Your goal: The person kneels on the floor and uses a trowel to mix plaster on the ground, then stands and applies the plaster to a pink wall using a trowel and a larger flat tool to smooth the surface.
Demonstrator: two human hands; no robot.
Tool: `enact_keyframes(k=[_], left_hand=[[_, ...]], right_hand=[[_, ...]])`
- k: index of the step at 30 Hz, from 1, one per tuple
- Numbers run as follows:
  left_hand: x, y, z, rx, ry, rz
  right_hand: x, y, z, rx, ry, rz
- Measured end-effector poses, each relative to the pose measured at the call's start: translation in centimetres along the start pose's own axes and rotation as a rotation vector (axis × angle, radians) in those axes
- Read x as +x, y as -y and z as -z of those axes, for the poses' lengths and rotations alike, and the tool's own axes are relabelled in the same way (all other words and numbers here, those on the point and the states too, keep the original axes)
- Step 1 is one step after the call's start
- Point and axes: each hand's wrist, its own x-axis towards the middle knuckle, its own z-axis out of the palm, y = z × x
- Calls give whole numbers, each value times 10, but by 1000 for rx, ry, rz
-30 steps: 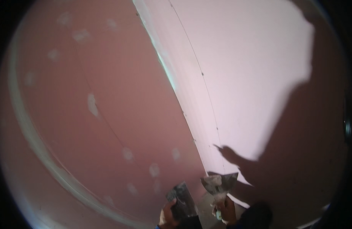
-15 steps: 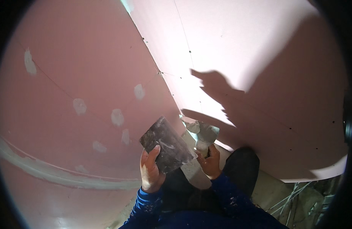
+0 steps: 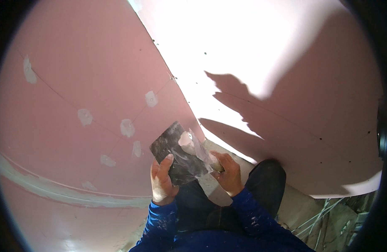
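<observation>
My left hand is closed on the near left edge of a dark, flat rectangular plate smeared with pale compound, its thumb lying on top. My right hand is wrapped round the handle of a putty knife, whose blade is tilted on edge over the plate's right part. A lump of whitish joint compound sits against the blade above the plate. Whether the blade touches the plate all along its edge, I cannot tell.
Pink plasterboard with whitish filler patches stands on the left, crossed by a pale filled seam. Brightly lit board on the right meets it at a corner and carries my shadow. White cables lie at lower right.
The putty knife has moved left and turned, from beside the plate to over it, bringing the compound with it. The plate has shifted slightly left and up.
</observation>
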Motion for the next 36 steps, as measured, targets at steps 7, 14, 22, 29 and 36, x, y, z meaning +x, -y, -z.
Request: enact_keyframes(k=[7,14,22,29,36], left_hand=[[88,-63,-14,-255,29,-78],[181,-99,-42,641,61,-379],[249,-94,-98,1545,-270,-734],[281,-57,-122,1588,-343,-803],[250,-49,-96,1493,-122,-790]], right_hand=[[8,-16,-15,242,-146,-194],[5,-30,-18,694,-161,-301],[5,-26,-12,529,-75,-267],[11,-21,-6,401,-96,-219],[15,-13,0,477,-84,-349]])
